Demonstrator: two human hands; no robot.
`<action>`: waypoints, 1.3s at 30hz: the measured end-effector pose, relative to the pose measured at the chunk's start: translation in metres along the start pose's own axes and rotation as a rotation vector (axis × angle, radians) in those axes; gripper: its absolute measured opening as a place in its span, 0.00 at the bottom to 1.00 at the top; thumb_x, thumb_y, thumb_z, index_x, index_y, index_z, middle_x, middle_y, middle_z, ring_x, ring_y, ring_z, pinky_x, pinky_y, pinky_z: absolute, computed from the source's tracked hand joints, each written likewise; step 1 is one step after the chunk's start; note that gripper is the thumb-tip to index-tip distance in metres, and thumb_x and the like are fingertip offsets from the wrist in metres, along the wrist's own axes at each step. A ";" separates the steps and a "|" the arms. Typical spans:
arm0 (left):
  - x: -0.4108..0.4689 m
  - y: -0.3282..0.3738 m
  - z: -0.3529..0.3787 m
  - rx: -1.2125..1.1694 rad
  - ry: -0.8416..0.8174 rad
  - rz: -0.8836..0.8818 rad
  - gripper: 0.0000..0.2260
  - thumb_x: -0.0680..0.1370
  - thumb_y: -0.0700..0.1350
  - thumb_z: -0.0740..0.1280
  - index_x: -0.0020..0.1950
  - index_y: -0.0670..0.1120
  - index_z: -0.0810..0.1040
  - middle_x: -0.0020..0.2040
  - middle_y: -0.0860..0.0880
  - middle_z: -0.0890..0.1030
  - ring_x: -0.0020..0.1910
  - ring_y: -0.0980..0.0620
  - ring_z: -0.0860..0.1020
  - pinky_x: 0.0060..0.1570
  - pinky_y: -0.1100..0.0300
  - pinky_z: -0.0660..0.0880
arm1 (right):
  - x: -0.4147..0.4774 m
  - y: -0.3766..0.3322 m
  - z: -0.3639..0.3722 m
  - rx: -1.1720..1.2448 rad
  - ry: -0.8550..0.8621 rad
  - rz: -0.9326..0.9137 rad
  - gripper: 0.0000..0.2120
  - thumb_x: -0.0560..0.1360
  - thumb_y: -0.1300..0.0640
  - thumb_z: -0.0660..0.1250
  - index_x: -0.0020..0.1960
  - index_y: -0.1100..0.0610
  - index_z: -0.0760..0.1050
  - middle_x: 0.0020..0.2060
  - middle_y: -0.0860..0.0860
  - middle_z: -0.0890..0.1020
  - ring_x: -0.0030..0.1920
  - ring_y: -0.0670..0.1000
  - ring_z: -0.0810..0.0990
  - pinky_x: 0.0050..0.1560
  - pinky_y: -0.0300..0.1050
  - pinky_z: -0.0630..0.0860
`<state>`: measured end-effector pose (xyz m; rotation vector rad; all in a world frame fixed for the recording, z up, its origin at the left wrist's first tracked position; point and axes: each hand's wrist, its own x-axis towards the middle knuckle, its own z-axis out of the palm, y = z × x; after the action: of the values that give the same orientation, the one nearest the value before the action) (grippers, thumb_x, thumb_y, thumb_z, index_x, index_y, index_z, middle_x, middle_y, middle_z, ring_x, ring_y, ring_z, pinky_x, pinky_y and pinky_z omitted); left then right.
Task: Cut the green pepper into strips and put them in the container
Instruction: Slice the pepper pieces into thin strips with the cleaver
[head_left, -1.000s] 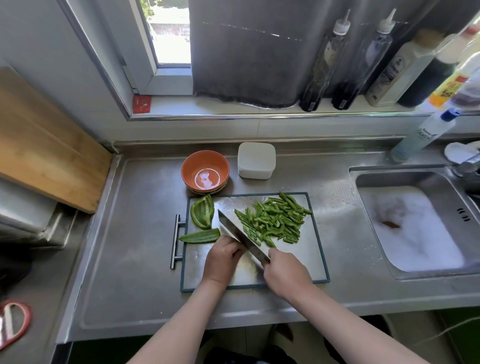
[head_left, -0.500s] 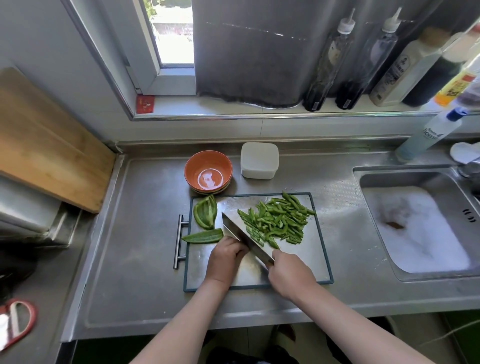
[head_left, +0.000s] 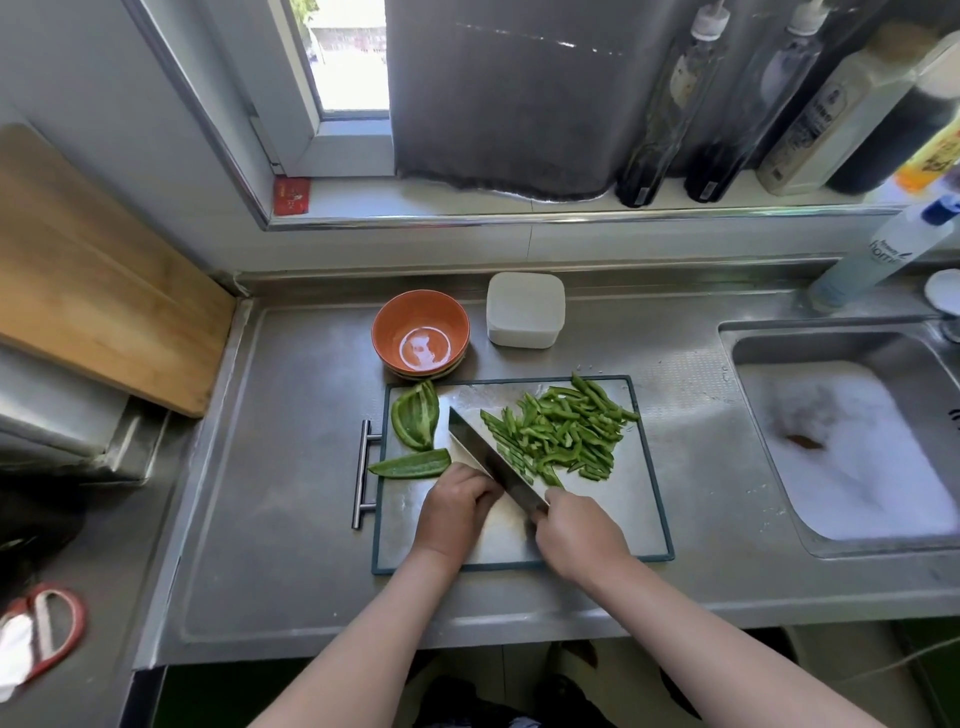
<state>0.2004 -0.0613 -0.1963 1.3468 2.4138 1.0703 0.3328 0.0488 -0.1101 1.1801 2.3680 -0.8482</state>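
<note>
The blue-capped bottle (head_left: 878, 254) beside the sink (head_left: 769, 348) reads "home"; right hand (head_left: 579, 535) grips knife (head_left: 493, 462).

I can read just one word — "home", printed on the clear blue-capped bottle (head_left: 884, 250). Labels on the other bottles (head_left: 826, 119) — too blurred to read.

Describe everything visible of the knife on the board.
The knife has a wide rectangular blade that looks like steel. It slants over the cutting board, tip away from the person. The right hand grips its hidden handle; the left hand is at its left face, pepper strips lie along its right.
</note>
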 end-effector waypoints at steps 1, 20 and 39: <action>0.000 0.000 0.000 0.003 -0.001 0.000 0.05 0.69 0.38 0.78 0.40 0.46 0.84 0.38 0.52 0.81 0.42 0.55 0.76 0.43 0.69 0.70 | 0.005 -0.002 0.000 0.012 0.000 0.002 0.07 0.80 0.54 0.58 0.50 0.54 0.73 0.50 0.55 0.82 0.48 0.59 0.78 0.43 0.48 0.71; 0.054 0.025 -0.054 -0.204 -0.079 -0.547 0.12 0.77 0.34 0.64 0.46 0.50 0.82 0.43 0.54 0.82 0.46 0.52 0.80 0.44 0.61 0.72 | 0.002 0.035 -0.083 -0.335 0.323 -0.266 0.06 0.78 0.57 0.60 0.54 0.50 0.67 0.39 0.48 0.81 0.35 0.56 0.76 0.34 0.46 0.72; 0.097 0.103 -0.047 0.143 -0.471 -0.192 0.28 0.72 0.29 0.56 0.65 0.49 0.80 0.66 0.50 0.77 0.66 0.51 0.72 0.68 0.60 0.67 | -0.002 0.044 -0.100 -0.477 0.324 -0.470 0.11 0.72 0.64 0.61 0.49 0.51 0.63 0.38 0.50 0.80 0.35 0.57 0.76 0.26 0.46 0.58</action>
<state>0.1913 0.0271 -0.0767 1.2083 2.2314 0.4732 0.3640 0.1340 -0.0488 0.6100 2.9458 -0.1796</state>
